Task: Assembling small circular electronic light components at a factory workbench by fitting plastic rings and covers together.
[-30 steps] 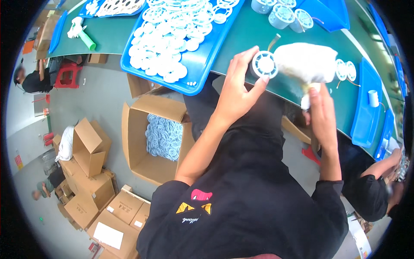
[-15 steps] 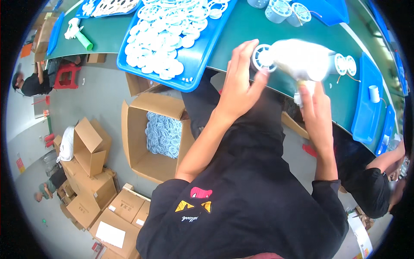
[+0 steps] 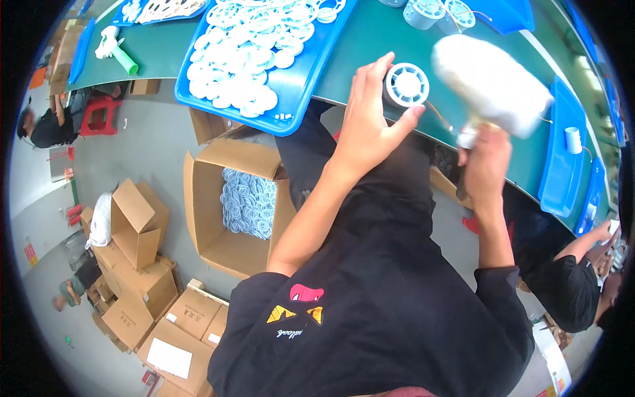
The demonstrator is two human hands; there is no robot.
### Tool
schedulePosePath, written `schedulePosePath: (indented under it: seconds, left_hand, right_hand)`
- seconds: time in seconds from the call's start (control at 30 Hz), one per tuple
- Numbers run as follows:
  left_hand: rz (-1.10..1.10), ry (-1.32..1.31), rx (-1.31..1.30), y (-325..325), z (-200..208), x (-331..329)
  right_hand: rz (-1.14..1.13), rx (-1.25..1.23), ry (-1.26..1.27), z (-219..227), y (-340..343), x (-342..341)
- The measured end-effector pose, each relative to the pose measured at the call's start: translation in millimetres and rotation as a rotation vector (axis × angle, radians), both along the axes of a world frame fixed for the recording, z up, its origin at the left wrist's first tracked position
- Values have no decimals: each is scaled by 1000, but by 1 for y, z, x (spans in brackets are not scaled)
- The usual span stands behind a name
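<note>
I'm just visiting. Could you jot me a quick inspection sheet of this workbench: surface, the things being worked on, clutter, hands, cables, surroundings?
Surface: green bench, blue trays along it.
Job's things: white round part at the bench edge; white mallet, blurred, raised above the bench.
Clutter: blue tray heaped with white rings; more round parts at the far edge; small white cylinder on a right-hand tray.
Hands: left hand on the round part; right hand grips the mallet handle.
Cables: thin wire running from the round part.
Surroundings: open carton of pale rings on the floor, stacked cartons, other people seated nearby.
</note>
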State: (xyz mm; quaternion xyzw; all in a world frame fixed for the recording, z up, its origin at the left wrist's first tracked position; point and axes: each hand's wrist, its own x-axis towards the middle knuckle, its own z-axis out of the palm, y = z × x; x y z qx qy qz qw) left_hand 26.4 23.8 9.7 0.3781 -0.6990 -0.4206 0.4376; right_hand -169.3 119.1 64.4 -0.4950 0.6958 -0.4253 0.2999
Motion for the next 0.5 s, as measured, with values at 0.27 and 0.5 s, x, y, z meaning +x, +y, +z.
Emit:
schedulePosePath:
  seconds: [0.27,0.5]
  left_hand:
    - [-12,-31,70,2,2,-3]
    - [-28,-66,85,-1,6,3]
  right_hand:
    - [-12,-62,-65,-6,-9,1]
    - [-53,-208,-258,5,-26,17]
